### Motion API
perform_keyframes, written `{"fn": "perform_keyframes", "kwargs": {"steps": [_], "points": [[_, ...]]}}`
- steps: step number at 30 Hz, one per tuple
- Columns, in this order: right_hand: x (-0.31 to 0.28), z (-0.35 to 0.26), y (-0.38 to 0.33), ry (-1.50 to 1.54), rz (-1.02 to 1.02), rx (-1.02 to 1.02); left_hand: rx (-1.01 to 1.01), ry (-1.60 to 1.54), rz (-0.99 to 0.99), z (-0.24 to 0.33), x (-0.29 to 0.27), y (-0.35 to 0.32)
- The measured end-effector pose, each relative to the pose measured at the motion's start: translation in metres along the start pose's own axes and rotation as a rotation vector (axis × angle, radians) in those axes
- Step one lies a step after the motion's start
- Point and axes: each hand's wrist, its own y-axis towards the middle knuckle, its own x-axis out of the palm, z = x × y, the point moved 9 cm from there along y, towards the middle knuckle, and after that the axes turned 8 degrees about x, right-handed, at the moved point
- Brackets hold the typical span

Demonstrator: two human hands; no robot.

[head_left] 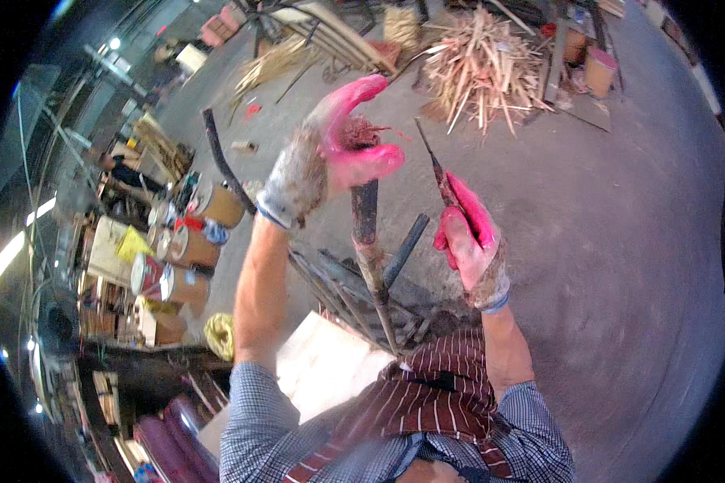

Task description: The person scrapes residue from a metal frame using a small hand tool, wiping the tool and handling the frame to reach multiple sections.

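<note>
My left hand (pixel 330 153), in a pink and grey work glove, has its thumb and fingers spread apart in a C shape. Between them shows a dark reddish, stringy clump (pixel 359 132) at the top of an upright dark pole (pixel 366 213). Whether the glove touches the clump is hard to tell. My right hand (pixel 474 237), gloved alike, is closed around a thin, dark, pointed hand tool (pixel 432 157). Its tip points up and away from me, to the right of the pole and apart from it.
Dark metal bars (pixel 350 298) surround the pole's foot, and one bent bar (pixel 221 157) juts out leftward. A pale board (pixel 330 366) lies below. Buckets (pixel 189 245) stand at left beside a yellow coil (pixel 219 336). A heap of wood strips (pixel 485 68) lies on the far floor.
</note>
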Motion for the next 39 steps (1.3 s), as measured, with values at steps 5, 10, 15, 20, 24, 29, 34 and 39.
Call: {"fn": "perform_keyframes", "kwargs": {"steps": [5,10,15,20,24,29,34,39], "points": [[-0.022,0.011,0.031,0.006,-0.154,0.125,-0.365,0.497,-0.123,-0.003,-0.007,0.019],[-0.041,0.014,0.06,-0.023,-0.39,0.263,-0.646,0.379,0.23,-0.014,-0.02,-0.007],[-0.027,-0.002,0.062,-0.03,-0.652,0.124,-0.55,0.123,0.592,-0.028,-0.031,-0.035],[-0.012,-0.027,0.077,-0.11,-0.835,0.036,-0.475,-0.138,1.049,-0.042,-0.04,-0.071],[-0.005,-0.055,0.104,-0.153,-0.955,-0.075,-0.396,-0.198,1.34,-0.042,-0.041,-0.096],[-0.003,-0.039,0.12,-0.187,-1.04,0.113,-0.051,-0.499,1.417,-0.035,-0.039,-0.106],[-0.005,0.04,0.088,-0.12,-1.116,0.533,0.017,-0.28,1.349,-0.018,-0.034,-0.096],[0.02,0.111,0.043,0.08,-1.193,0.635,-0.197,0.194,1.208,0.03,-0.027,-0.086]]}}
